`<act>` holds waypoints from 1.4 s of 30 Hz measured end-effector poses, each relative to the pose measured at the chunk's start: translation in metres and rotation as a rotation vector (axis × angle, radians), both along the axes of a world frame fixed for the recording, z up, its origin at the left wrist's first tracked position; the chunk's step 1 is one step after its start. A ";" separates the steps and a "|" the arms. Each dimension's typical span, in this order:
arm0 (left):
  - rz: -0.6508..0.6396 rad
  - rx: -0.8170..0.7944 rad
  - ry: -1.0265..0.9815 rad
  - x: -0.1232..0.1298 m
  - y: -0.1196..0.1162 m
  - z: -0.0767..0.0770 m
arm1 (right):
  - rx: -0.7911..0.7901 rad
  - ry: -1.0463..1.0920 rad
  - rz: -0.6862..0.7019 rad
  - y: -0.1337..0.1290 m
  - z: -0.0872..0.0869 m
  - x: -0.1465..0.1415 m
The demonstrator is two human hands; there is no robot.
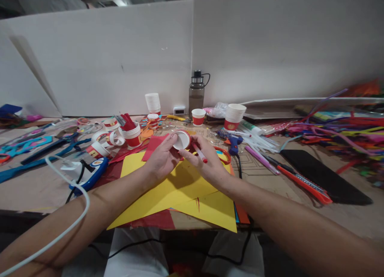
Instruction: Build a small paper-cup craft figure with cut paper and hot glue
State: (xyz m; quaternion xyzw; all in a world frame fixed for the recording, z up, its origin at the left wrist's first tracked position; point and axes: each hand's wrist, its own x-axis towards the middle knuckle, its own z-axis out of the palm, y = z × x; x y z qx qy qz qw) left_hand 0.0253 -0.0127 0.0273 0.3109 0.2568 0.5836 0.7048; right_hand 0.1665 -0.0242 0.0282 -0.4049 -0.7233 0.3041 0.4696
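A red and white paper cup (182,141) is held between my two hands above yellow paper (192,185), its white round side facing me. My left hand (163,159) has its fingers and thumb on the cup's left side. On the right side, my right hand (207,161) grips the cup too. A pen with a red tip (200,153) sticks out between the fingers of that hand. Red paper (153,146) lies behind my left hand. Orange-handled scissors (223,155) rest just right of my right hand.
A blue glue gun (234,144), a red cutter (306,183) and a black phone-like slab (327,175) lie at the right. Stacked cups (235,116) and a bottle (196,93) stand behind. A blue power strip (96,175) with a white cable sits at the left.
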 end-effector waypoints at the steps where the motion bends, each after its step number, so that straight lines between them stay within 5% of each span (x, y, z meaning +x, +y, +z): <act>1: -0.005 0.020 0.009 0.001 0.000 -0.001 | -0.010 0.024 0.002 0.000 -0.001 0.000; 8: 0.000 0.182 0.204 -0.006 0.001 -0.011 | 0.050 0.151 -0.014 0.008 -0.004 0.013; 17: -0.055 0.342 0.633 -0.017 0.003 -0.015 | 0.255 -0.188 -0.095 -0.001 0.014 0.020; 24: 0.104 0.672 0.899 -0.023 0.006 -0.011 | 0.413 -0.285 -0.083 0.008 0.000 0.016; 29: 0.149 0.594 0.857 -0.024 0.004 -0.007 | 0.479 -0.283 -0.052 0.003 0.010 0.018; 33: 0.153 0.535 0.764 -0.023 0.005 -0.010 | 0.404 -0.148 -0.071 -0.005 0.018 0.021; 42: 0.284 0.612 0.854 -0.023 0.005 -0.007 | 0.159 0.099 0.045 -0.001 0.005 0.018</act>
